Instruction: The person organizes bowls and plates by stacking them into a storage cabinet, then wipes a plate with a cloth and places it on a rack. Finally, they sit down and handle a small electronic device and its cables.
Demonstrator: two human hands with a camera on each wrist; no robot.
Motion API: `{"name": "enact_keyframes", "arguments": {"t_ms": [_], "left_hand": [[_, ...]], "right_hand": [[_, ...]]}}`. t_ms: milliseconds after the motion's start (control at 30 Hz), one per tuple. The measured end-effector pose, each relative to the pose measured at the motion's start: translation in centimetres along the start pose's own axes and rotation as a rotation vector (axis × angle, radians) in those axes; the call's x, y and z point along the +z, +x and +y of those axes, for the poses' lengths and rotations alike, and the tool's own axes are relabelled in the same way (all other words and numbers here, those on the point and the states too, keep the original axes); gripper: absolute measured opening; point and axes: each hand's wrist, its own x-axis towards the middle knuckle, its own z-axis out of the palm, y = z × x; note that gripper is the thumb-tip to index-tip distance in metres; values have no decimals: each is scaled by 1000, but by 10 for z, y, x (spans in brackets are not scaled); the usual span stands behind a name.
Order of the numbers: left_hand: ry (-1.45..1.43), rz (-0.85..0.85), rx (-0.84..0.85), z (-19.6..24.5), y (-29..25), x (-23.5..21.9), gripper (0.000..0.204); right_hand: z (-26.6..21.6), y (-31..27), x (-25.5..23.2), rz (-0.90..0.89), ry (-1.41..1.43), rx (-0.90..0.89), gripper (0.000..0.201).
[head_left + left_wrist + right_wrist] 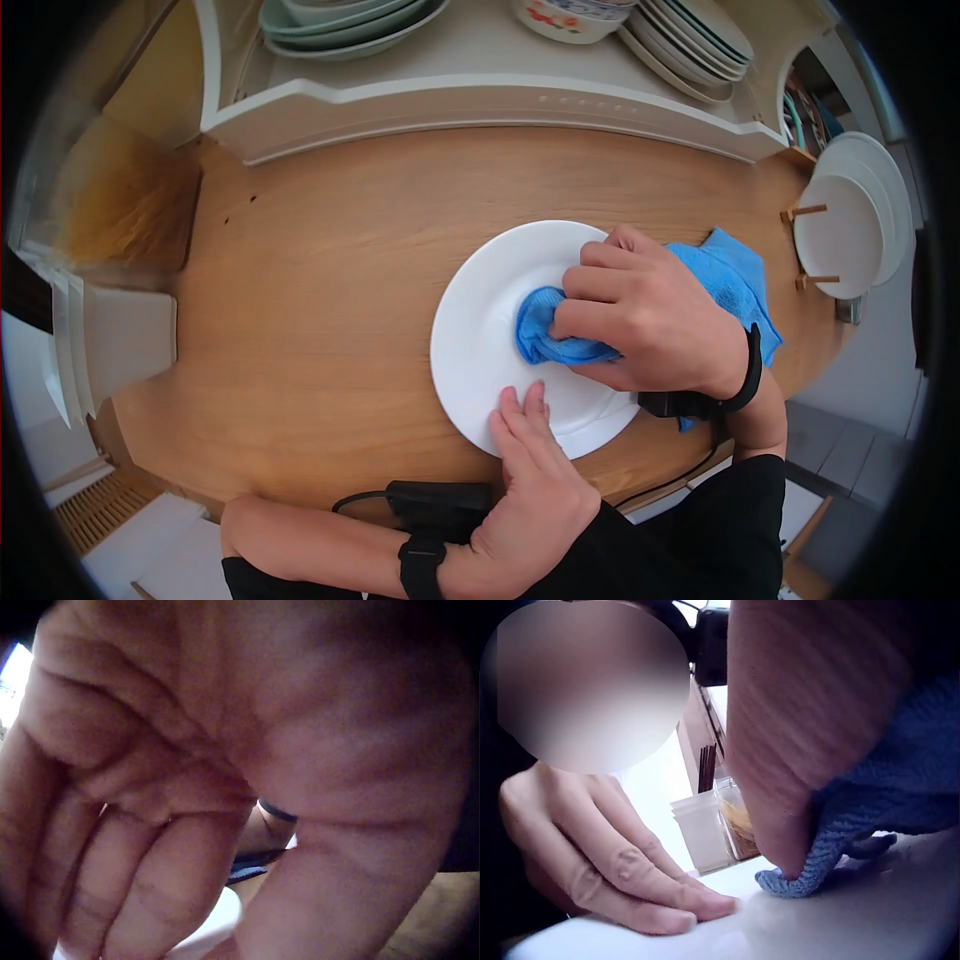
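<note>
Fingers of the right hand (640, 315) bunch a blue cloth (545, 335) against a white plate (480, 340) on the wooden table (320, 300), while the left hand (530, 480) lies flat, fingers together, on its near rim, and only the right wrist view shows jars (739, 821) beyond.

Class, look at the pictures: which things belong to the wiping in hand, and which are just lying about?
In use: plate, blue cloth, right hand gripping the cloth, left hand flat on the plate's rim.

Lying about: stacked dishes, racked plates, jars, table.
</note>
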Motion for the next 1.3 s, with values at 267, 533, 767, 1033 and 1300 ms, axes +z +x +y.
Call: {"name": "enact_keyframes", "arguments": {"t_ms": [267,533,767,1033,1300], "left_hand": [[38,20,28,-2,-1,3,50],[14,83,111,2,2,22,39],[111,39,57,4,-1,7,44],[181,90,46,3,-1,12,42],[218,163,118,1,5,26,39]], "right_hand": [[7,0,6,212,-337,204,31],[-32,-6,16,-43,-117,31,52],[-34,-15,-3,-136,-164,145,42],[-13,-19,-38,-223,-203,456,35],[-16,-20,-46,-356,-119,382,32]]}}
